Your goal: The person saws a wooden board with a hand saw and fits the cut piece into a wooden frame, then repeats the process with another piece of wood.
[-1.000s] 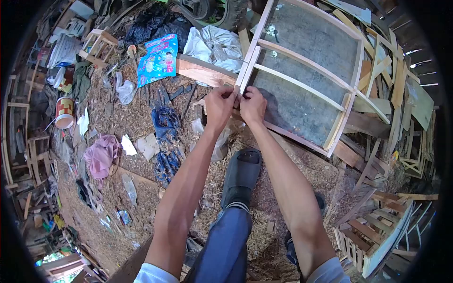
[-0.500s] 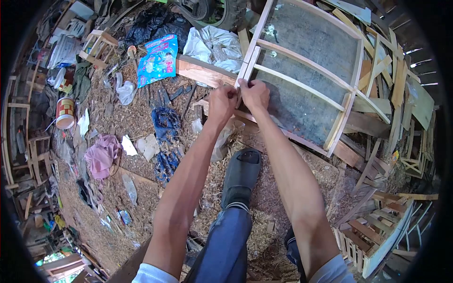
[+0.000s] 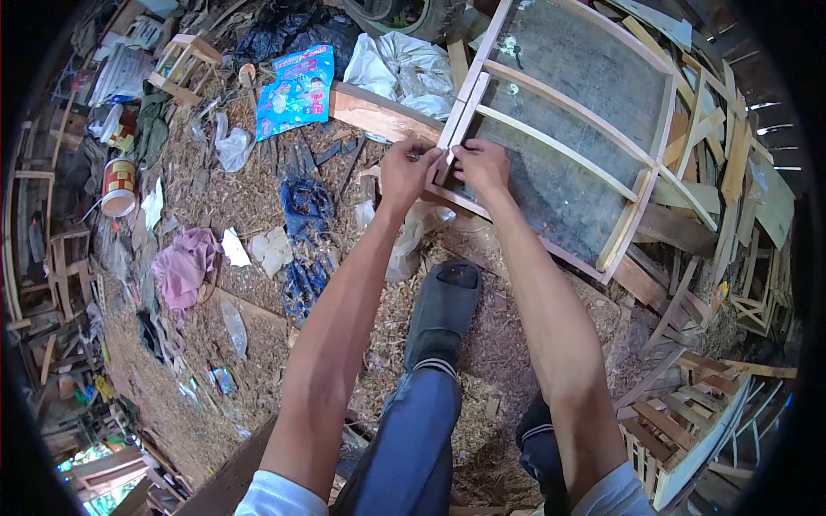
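Observation:
A wooden frame (image 3: 564, 92) with curved cross slats lies over a dark flat board (image 3: 551, 163). At its near left corner, my left hand (image 3: 407, 176) is closed with its fingertips against the outer rail; a small dark thing shows between thumb and finger, too small to name. Just to the right, my right hand (image 3: 483, 169) has its fingers bent around the short inner strip (image 3: 465, 116) beside that rail. Both hands are close together, the strip's end between them.
Left of the frame lie a rough plank (image 3: 379, 118), a blue packet (image 3: 295, 93) and a white sack (image 3: 400, 73). Blue cloth (image 3: 306, 215), pink cloth (image 3: 186, 265) and a bucket (image 3: 119, 187) rest on the shavings. Scrap wood (image 3: 688, 224) is piled right.
The view has shifted slightly, so the frame sits a little further right. My right hand's fingers have moved from the rail's edge onto the inner side of the strip.

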A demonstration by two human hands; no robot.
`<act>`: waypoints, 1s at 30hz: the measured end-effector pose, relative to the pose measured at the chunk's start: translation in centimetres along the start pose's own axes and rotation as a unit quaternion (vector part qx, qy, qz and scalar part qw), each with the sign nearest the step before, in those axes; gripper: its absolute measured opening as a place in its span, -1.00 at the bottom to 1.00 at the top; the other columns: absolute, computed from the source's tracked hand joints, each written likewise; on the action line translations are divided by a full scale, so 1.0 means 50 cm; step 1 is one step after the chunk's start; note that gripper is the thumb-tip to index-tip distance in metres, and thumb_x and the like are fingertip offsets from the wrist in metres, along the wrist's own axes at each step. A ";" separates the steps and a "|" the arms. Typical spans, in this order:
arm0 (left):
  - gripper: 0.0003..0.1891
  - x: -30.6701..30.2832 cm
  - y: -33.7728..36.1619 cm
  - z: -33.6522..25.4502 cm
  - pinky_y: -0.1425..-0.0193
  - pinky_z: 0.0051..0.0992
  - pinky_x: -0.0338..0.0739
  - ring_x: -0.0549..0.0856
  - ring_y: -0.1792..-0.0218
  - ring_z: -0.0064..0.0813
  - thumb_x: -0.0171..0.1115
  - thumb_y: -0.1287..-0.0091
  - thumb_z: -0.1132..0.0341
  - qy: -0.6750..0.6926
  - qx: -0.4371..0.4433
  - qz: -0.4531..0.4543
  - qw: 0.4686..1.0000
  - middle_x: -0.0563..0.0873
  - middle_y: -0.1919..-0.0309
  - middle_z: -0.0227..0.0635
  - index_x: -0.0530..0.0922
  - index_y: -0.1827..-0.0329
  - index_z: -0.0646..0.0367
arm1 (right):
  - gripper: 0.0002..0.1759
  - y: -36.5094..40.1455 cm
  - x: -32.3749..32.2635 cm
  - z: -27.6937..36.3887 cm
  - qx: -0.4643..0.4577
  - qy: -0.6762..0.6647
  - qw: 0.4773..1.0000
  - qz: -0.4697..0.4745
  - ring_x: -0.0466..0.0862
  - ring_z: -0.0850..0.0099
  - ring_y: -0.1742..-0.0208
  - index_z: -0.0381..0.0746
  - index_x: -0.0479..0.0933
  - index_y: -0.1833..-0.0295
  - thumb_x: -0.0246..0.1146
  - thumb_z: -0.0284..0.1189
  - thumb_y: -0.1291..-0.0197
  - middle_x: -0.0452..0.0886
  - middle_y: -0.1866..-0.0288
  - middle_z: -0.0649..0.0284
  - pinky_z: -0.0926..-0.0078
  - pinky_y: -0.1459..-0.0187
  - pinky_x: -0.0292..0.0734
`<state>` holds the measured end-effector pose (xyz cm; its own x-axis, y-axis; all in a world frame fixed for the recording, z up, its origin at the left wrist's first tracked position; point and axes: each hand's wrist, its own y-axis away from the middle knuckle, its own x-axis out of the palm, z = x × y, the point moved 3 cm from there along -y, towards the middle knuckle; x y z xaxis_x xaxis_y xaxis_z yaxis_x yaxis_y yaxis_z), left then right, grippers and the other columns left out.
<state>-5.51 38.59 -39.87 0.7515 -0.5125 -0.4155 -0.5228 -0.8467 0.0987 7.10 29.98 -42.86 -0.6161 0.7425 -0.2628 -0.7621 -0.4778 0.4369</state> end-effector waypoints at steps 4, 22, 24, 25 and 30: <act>-0.77 0.003 -0.015 0.010 0.29 -0.55 0.50 0.63 0.43 -0.62 0.41 -0.17 0.28 -0.007 -0.015 0.033 0.999 0.73 0.42 -0.31 0.69 0.24 0.27 | -0.71 0.022 0.002 0.006 0.004 -0.077 0.997 -0.001 0.74 0.31 0.39 -0.36 0.64 0.13 0.40 -0.44 -0.04 0.71 0.29 0.00 0.39 0.24 0.64; -0.77 0.028 -0.043 0.066 0.31 -0.54 0.51 0.62 0.46 -0.59 0.42 -0.09 0.28 0.081 -0.044 0.041 0.995 0.71 0.48 -0.34 0.67 0.34 0.29 | -0.82 0.121 -0.297 0.034 -0.217 0.082 0.958 -0.166 0.68 0.22 0.32 -0.27 0.60 0.14 0.20 -0.56 -0.12 0.68 0.33 0.12 0.32 0.18 0.54; -0.80 0.028 -0.037 0.055 0.30 -0.54 0.51 0.61 0.44 -0.60 0.39 -0.13 0.33 0.068 -0.081 0.042 0.994 0.70 0.47 -0.37 0.66 0.32 0.31 | -0.80 0.129 -0.417 0.010 -0.222 0.128 0.931 -0.260 0.66 0.24 0.25 -0.27 0.58 0.11 0.18 -0.58 -0.12 0.66 0.25 0.11 0.33 0.13 0.52; -0.80 0.032 -0.043 0.068 0.27 -0.56 0.50 0.61 0.40 -0.61 0.40 -0.13 0.33 0.050 -0.059 0.028 0.997 0.69 0.45 -0.37 0.66 0.30 0.30 | -0.79 0.128 -0.476 -0.021 -0.231 0.171 0.905 -0.315 0.66 0.25 0.18 -0.27 0.57 0.10 0.17 -0.59 -0.12 0.65 0.20 0.11 0.34 0.10 0.51; -0.74 0.039 -0.026 0.031 0.20 -0.59 0.44 0.56 0.36 -0.62 0.41 -0.18 0.27 0.057 -0.105 0.019 0.993 0.66 0.40 -0.42 0.64 0.21 0.29 | -0.70 0.098 -0.656 -0.211 -0.112 0.165 0.936 -0.290 0.64 0.34 0.20 -0.29 0.55 -0.06 0.23 -0.49 -0.21 0.66 0.15 0.14 0.39 0.11 0.53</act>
<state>-4.00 38.94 -42.22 0.7792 -0.5479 -0.3044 -0.4653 -0.8310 0.3047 21.48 -1.68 -41.20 -0.0852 0.7392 -0.6681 -0.9872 -0.1533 -0.0437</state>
